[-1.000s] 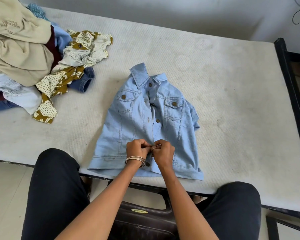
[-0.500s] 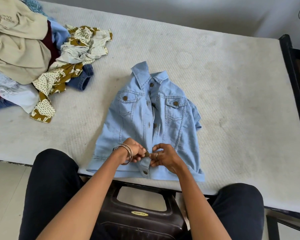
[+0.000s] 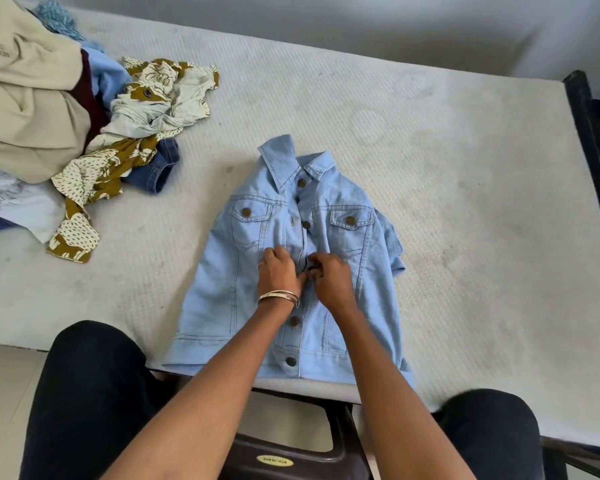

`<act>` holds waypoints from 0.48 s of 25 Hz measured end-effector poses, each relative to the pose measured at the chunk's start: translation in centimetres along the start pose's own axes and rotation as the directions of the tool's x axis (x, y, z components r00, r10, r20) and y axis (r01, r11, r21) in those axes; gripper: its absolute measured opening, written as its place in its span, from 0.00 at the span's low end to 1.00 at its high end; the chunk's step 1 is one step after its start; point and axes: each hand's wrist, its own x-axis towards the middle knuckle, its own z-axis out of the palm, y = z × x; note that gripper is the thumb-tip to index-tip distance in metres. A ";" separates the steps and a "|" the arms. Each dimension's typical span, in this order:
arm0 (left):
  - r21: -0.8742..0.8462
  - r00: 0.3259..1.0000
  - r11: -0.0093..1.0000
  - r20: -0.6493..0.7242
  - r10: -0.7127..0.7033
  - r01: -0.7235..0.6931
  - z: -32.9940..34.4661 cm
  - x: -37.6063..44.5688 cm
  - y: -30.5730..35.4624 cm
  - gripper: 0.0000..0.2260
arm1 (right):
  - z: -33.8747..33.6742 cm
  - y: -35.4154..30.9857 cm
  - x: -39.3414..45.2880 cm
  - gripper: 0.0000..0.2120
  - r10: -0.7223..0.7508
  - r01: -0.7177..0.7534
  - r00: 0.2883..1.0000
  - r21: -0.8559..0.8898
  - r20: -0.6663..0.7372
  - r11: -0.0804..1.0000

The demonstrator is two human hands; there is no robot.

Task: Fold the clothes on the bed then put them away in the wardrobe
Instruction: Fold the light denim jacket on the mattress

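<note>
hands [image 3: 307, 275] over jacket [image 3: 222, 289] button

Both hands move farther up the jacket [image 3: 222, 292] front: left hand [image 3: 278, 271] and right hand [image 3: 331, 277] now pinch at the mid-chest button, away from the near hem. Two lower buttons now show fastened.

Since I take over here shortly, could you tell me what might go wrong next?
The denim jacket has its hem at the mattress edge, so tugging may drag it off. Both hands, left hand and right hand, pinch the placket, so the button could slip.
</note>
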 end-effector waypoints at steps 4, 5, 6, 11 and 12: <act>-0.181 0.993 0.983 -0.099 -0.061 0.043 -0.3 0.8 -0.9 0.12 | 1.6 1.1 0.3 0.08 0.123 -0.117 0.989 0.070 -0.080 0.991; -0.343 0.988 0.934 -0.073 -0.137 0.104 -0.8 0.8 -1.3 0.11 | 1.6 1.0 0.1 0.05 0.194 -0.180 0.976 0.135 -0.099 0.974; -0.495 0.979 0.853 -0.019 -0.202 0.166 -1.1 0.8 -1.8 0.10 | 1.6 0.9 -0.1 0.04 0.269 -0.240 0.955 0.212 -0.124 0.947; -0.716 0.971 0.670 0.045 -0.237 0.196 -3.1 -1.0 -1.9 0.06 | 1.2 -2.1 -2.0 0.02 0.350 -0.269 0.911 0.330 -0.219 0.905; -0.642 0.984 0.758 -0.020 -0.174 0.121 -3.3 -1.7 -1.5 0.06 | 1.1 -2.9 -2.5 0.02 0.325 -0.248 0.915 0.302 -0.239 0.921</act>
